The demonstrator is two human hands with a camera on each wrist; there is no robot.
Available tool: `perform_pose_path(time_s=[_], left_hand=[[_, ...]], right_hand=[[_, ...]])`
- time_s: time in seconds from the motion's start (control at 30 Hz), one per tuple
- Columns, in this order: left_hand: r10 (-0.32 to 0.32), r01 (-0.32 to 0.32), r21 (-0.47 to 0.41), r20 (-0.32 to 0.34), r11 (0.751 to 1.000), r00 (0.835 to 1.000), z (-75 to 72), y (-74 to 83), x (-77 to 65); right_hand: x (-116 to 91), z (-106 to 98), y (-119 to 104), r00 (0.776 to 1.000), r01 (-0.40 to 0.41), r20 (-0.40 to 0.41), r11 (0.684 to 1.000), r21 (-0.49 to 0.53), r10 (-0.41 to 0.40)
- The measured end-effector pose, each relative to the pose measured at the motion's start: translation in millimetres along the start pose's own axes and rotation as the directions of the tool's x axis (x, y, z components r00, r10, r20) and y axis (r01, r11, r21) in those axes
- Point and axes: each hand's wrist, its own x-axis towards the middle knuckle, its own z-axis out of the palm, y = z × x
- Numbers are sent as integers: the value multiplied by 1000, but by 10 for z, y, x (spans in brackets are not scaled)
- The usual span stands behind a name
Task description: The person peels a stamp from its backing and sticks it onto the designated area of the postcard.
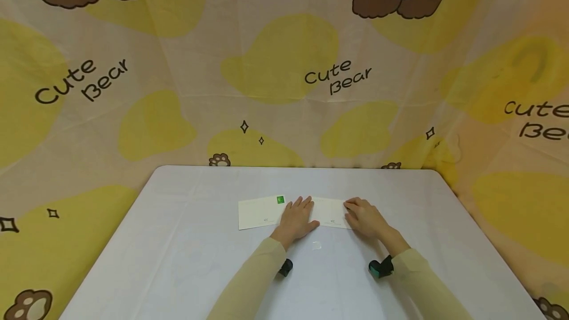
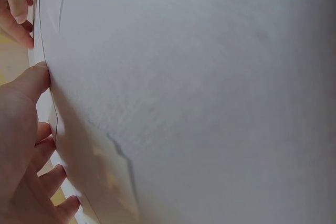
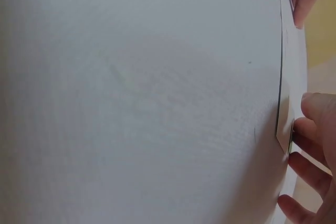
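Two white cards lie on the white table in the head view. The left card [image 1: 258,214] bears a small green stamp [image 1: 280,200] at its upper right corner. My left hand [image 1: 297,219] lies with spread fingers between the cards, over the left end of the right card [image 1: 330,213]. At that card's right end, the fingers of my right hand [image 1: 366,219] touch its upper corner and cover it. A sliver of green [image 3: 290,149] shows beside these fingertips in the right wrist view; what it belongs to is mostly hidden.
A small clear piece [image 1: 316,245] lies on the table [image 1: 178,260] in front of the right card. Black wrist devices [image 1: 381,267] are under both forearms. Behind the table's far edge hangs a yellow patterned cloth [image 1: 275,122].
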Motion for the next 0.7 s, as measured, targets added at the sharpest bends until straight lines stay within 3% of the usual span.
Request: perform_pose_path(time_s=[0.13, 0.47, 0.7], left_hand=[[-2, 2, -3, 8, 1000, 1000, -2, 2, 0], [6, -6, -3, 7, 1000, 1000, -14, 4, -7], [6, -5, -21, 2, 1000, 1000, 3, -10, 3]], right_hand=[[8, 1, -5, 1000, -21, 10, 1000, 11, 21], [-54, -86, 3, 998, 56, 13, 998, -20, -56], [-116, -106, 76, 997, 48, 54, 999, -25, -47]])
